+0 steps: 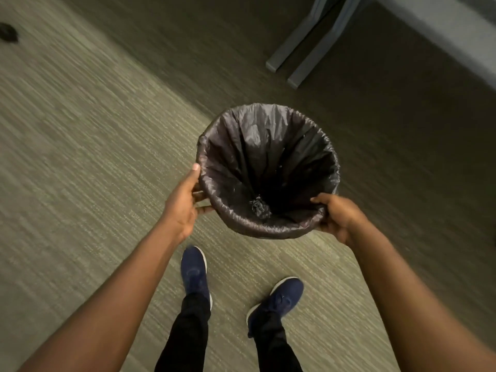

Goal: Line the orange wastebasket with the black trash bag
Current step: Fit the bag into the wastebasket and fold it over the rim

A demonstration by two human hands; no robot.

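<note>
The black trash bag (257,157) lines a round wastebasket and is folded over the whole rim, so no orange surface shows. A knot of bag plastic sits at the bottom inside. My left hand (185,202) grips the rim on its left side, thumb up along the edge. On the near right side of the rim, my right hand (338,216) holds on with its thumb hooked inside. The basket is held up in front of me, above the carpet.
Below are my two feet in dark blue shoes (194,272) on green-grey carpet. Grey furniture legs (300,57) stand at the upper right beside a pale surface. A small dark object (8,32) lies on the carpet at the far left.
</note>
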